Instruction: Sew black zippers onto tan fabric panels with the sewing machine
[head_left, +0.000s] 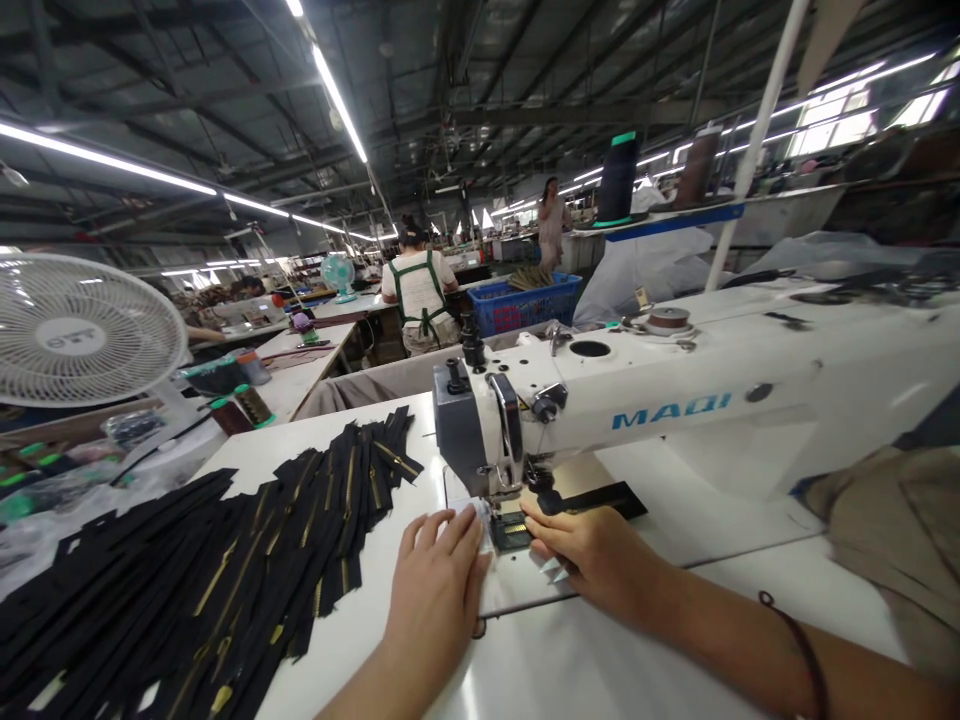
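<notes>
In the head view, a white sewing machine [645, 400] stands before me. A black zipper [600, 503] with gold teeth lies on its bed, one end by the presser foot. My right hand [592, 560] pinches the zipper just right of the foot, thumb and index finger together. Pale pointed pieces [553, 570] show beneath its curled fingers; I cannot tell what they are. Left of the needle, my left hand [442, 570] lies with fingers stretched out, fingertips on a small white piece [476, 515]. The needle tip is not clear to see.
Many black zippers [262, 540] are heaped on the left of the table. A white fan [82, 335] and thread spools [251, 405] stand beyond them. Farther back are a blue basket [525, 302], a seated person [420, 285] and a standing person [553, 225]. Thread cones [617, 180] rise behind the machine.
</notes>
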